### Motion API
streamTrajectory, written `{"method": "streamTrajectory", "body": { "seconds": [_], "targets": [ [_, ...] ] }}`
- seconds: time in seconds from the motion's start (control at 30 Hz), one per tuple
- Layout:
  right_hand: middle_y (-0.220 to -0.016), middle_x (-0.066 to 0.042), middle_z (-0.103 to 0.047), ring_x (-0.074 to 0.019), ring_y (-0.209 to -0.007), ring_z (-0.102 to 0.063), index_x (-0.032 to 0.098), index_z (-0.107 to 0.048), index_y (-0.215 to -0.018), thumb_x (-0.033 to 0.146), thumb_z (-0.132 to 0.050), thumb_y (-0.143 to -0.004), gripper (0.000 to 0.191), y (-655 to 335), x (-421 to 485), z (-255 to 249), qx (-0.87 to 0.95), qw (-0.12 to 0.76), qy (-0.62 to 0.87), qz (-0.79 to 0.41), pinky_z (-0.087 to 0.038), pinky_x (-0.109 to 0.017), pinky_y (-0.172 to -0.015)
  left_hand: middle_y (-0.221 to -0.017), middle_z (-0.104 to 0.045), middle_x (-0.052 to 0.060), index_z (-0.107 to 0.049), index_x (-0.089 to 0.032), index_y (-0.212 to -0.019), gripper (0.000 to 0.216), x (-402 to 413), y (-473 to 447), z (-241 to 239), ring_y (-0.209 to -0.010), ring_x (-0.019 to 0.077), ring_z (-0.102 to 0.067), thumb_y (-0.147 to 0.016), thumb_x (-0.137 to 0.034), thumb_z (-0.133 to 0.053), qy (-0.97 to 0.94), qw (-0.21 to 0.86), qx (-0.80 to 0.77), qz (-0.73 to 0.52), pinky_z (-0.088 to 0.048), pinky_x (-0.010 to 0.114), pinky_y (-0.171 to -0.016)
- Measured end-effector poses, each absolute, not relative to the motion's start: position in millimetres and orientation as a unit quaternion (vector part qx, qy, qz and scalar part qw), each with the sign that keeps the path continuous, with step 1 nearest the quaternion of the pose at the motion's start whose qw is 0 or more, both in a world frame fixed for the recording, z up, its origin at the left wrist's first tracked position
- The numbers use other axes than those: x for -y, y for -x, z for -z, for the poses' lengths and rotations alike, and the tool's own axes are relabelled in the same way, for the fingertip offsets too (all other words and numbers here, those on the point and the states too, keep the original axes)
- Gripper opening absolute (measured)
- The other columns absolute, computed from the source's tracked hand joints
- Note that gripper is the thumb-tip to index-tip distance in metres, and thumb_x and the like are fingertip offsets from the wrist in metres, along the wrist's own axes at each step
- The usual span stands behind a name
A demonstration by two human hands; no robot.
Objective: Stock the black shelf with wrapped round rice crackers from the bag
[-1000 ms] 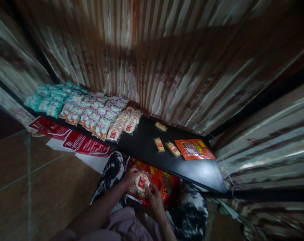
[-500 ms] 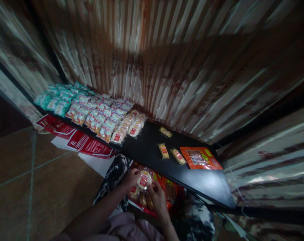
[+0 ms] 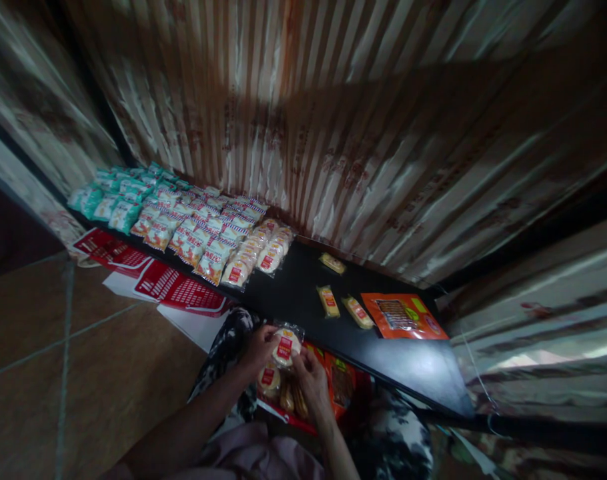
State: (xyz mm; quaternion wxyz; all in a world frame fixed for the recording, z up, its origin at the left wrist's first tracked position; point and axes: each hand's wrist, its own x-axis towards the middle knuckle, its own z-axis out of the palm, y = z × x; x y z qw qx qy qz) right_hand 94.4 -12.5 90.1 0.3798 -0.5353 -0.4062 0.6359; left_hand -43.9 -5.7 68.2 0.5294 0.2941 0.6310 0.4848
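Between my two hands is a round white rice cracker pack (image 3: 285,348) in clear wrap with a red label. My left hand (image 3: 258,345) pinches its left edge, and my right hand (image 3: 309,377) grips its lower right edge. Below them, a red basket (image 3: 303,427) sits between my knees. In it lie another cracker pack (image 3: 269,377), brown wrapped snacks (image 3: 292,398) and orange bags (image 3: 341,380). On the black shelf (image 3: 298,280) ahead, two rows of the same cracker packs (image 3: 272,257) lie to the left of bare shelf surface.
Left along the shelf are blue-and-white striped snack bags (image 3: 186,233) and teal packets (image 3: 121,200). Three yellow packs (image 3: 328,301) and an orange bag (image 3: 404,316) lie on the right. Red packaging (image 3: 171,283) hangs below the front edge. A striped curtain (image 3: 293,120) stands behind.
Both hands have lifted the cracker pack slightly up and toward the shelf edge. More of the cracker pack below now shows. The goods on the shelf stay as they were.
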Motion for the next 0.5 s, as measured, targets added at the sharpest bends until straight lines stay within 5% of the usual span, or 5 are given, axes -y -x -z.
{"method": "streamTrajectory", "body": {
  "seconds": [0.17,0.5],
  "targets": [
    [-0.073,-0.003,-0.068,-0.0193,-0.065,-0.063,0.018,-0.062,-0.089,0.052,-0.067,-0.065,0.042,-90,8,-100,0.416,0.381,0.524,-0.638,-0.05,-0.028,-0.062,-0.087,-0.068,0.006,-0.063,-0.017,-0.086,0.02,2,44,-79,-0.077,0.0176,-0.061,-0.074,-0.03,-0.053,-0.284,0.533,-0.626,-0.492,-0.045,0.024,-0.067],
    [-0.077,-0.005,-0.069,-0.0209,-0.068,-0.064,0.017,-0.061,-0.09,0.054,-0.065,-0.063,0.046,-77,-16,-98,0.453,0.387,0.541,-0.593,-0.05,-0.029,-0.061,-0.086,-0.068,0.004,-0.063,-0.016,-0.092,0.031,-16,60,-99,-0.08,0.0172,-0.06,-0.064,-0.011,-0.05,-0.307,0.539,-0.615,-0.487,-0.045,0.023,-0.068]
  ]
}}
